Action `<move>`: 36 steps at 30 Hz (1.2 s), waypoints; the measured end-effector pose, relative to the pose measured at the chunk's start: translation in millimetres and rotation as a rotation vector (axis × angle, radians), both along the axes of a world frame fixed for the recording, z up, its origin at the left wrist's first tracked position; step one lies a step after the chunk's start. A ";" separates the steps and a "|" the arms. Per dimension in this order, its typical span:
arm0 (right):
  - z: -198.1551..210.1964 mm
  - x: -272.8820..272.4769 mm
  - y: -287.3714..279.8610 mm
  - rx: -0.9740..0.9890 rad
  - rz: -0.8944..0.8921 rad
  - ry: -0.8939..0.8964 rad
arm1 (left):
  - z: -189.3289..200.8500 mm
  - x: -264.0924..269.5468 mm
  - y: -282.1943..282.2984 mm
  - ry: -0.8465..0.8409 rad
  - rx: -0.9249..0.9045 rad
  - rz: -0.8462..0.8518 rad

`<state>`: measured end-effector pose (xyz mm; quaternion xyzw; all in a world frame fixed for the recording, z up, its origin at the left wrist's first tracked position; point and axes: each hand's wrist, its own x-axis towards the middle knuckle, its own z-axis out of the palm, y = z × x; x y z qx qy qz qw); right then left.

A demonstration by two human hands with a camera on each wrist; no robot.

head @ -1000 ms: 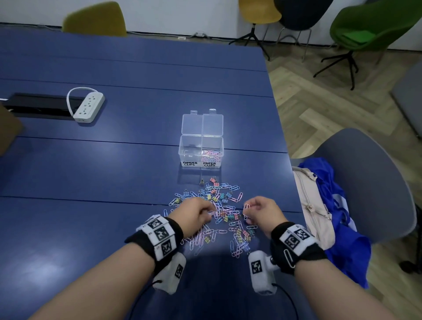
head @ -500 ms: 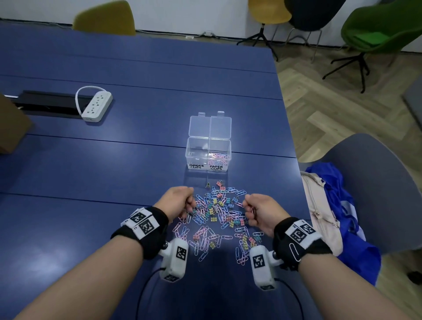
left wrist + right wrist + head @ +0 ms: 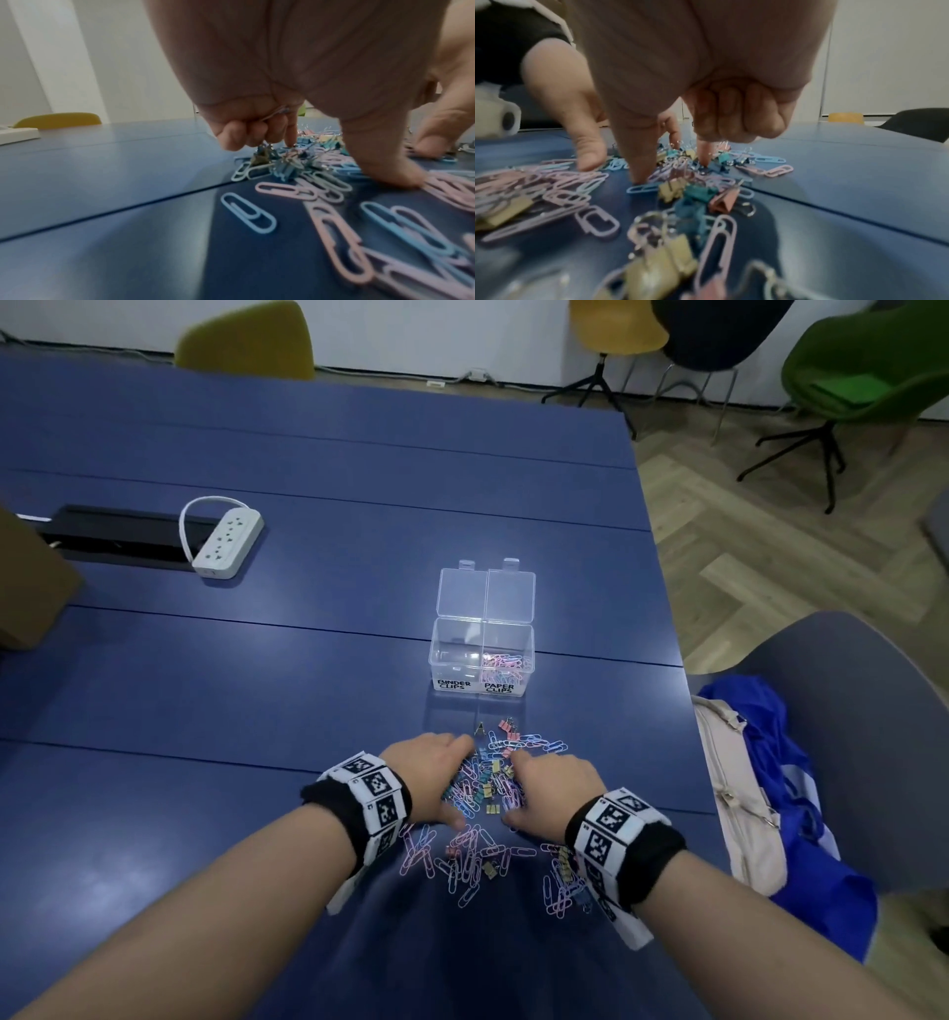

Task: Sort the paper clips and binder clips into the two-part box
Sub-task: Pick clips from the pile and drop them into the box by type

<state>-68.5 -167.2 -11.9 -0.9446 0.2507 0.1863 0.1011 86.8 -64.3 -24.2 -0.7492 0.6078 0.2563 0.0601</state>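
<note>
Two hands on one clip pile [image 3: 488, 788], near side of the two-part box [image 3: 482, 660]. Left hand [image 3: 429, 780]: outer fingers curled round paper clips, forefinger probing. Right hand [image 3: 552, 793]: same curl, contents unclear. Box beyond both, equally near.

Clips [image 3: 482, 793] before box [image 3: 481, 660] — on table [image 3: 205, 685].
</note>
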 end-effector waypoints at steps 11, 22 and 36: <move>-8.7 2.3 12.2 -0.008 -0.034 0.008 | -7.6 -9.1 0.9 -0.022 -0.063 -0.070; 5.6 -24.4 -4.9 0.658 -0.510 -0.338 | 7.2 3.7 18.6 0.259 -0.209 0.283; -7.1 -18.1 7.5 1.651 -0.854 -0.706 | -3.4 18.6 45.8 0.754 -0.327 0.776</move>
